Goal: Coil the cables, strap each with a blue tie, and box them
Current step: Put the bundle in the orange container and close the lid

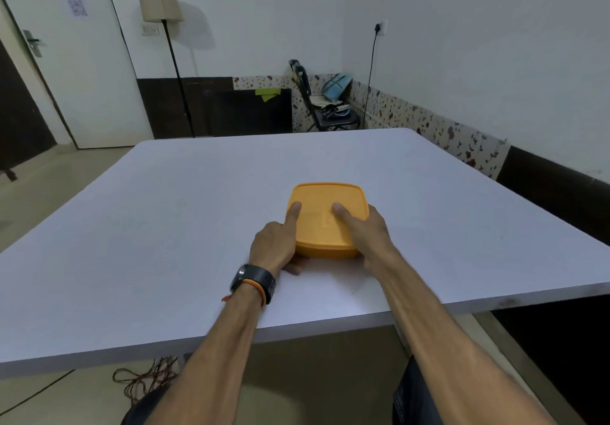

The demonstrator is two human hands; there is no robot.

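Orange box (328, 218) near the front edge of the white table (165, 226), lid on, held from both sides. Left hand (275, 246) wrapped round the left wall, forefinger laid straight across the lid, thumb tucked under the near corner. Right hand (366, 226) clasped on the right wall, one finger stretched flat over the lid, the rest curled down the far side. No cables or blue ties on the tabletop; whether any lie inside the box, impossible to tell with the lid on. Probably either just sealed or about to be opened. Risks from here: lid popped unevenly if pried from one corner only, box skidding on the smooth top toward the near edge, or lid not fully seated if pressed only at two points. Smooth matte surface, little grip. Beyond: white walls with a floral strip, a floor lamp (165, 44), a door (66, 61), a chair (330, 107) piled with bags, a tangle of wire on the floor (145, 378) under the table.
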